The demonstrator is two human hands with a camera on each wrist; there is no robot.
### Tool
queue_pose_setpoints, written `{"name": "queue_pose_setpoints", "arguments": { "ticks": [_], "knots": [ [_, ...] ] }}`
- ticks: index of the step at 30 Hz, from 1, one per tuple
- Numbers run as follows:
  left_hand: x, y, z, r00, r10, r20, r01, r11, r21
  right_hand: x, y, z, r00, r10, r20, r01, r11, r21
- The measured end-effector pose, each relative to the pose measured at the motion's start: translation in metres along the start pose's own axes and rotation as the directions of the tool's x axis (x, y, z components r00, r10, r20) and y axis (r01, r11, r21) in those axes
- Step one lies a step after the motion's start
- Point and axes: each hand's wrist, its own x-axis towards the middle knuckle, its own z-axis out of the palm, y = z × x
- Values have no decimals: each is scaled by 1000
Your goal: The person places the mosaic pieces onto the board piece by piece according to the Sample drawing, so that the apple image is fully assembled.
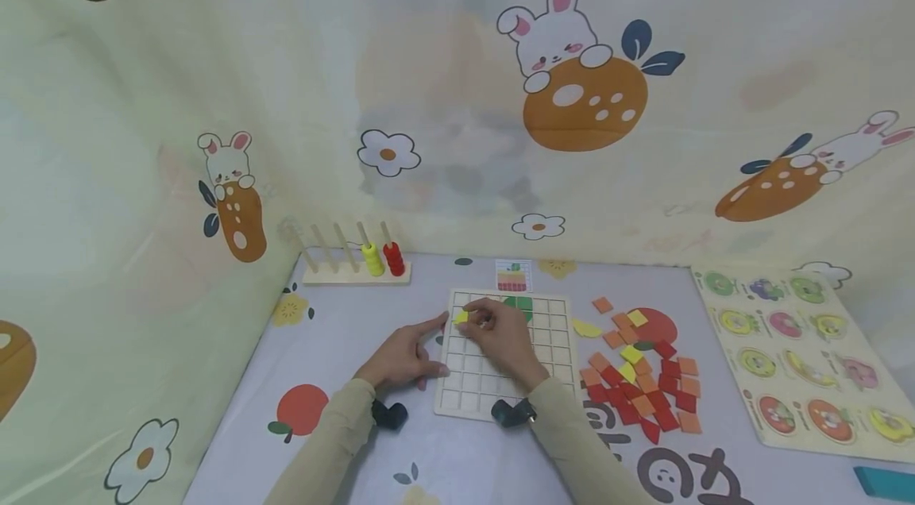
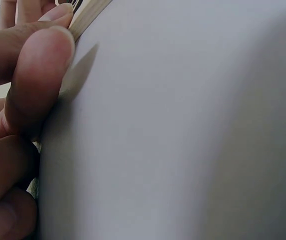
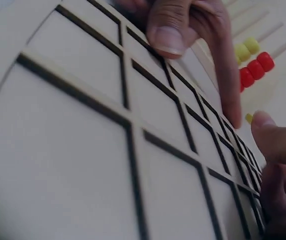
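A pale wooden grid board (image 1: 468, 386) lies on the table between the hands. Near its upper left corner, the right hand (image 1: 503, 337) pinches a small yellow square tile (image 1: 461, 318) between thumb and fingertips. That tile's edge (image 3: 249, 118) peeks out by the thumb in the right wrist view. The left hand (image 1: 400, 354) touches the board's left edge, index finger stretched toward the top and thumb lower down. In the left wrist view its thumb (image 2: 43, 65) rests at the wooden rim (image 2: 90, 17). Green pieces (image 1: 525, 304) sit in top cells, partly behind the right hand.
Loose red, orange and yellow tiles (image 1: 646, 402) are scattered right of the board, with a curved yellow piece (image 1: 586, 328) nearby. A small picture card (image 1: 522, 285) lies behind the board. Farther out are a peg stand with beads (image 1: 357, 275), a fruit picture board (image 1: 779, 346) and a teal object (image 1: 886, 483).
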Motion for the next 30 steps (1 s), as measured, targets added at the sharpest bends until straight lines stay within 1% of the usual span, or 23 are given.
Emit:
{"name": "queue_pose_setpoints", "arguments": {
  "ticks": [5, 11, 13, 19, 30],
  "knots": [
    [0, 0, 0, 1000, -9, -4, 9, 1000, -3, 2, -3, 7, 999, -8, -41, 3, 993, -117],
    [-1, 2, 1, 999, -32, -9, 32, 999, -17, 3, -9, 11, 998, -10, -67, -4, 978, -206],
    [-1, 3, 1, 999, -41, -10, 41, 999, -20, 2, -9, 12, 998, -8, -67, -7, 975, -222],
    [-2, 3, 1, 999, -38, -16, 38, 999, -15, 2, -9, 14, 998, -7, -61, -8, 968, -251],
    [0, 1, 2, 999, -32, -9, 31, 999, -31, -1, -9, 11, 999, 3, -35, -12, 968, -250]
  ]
}}
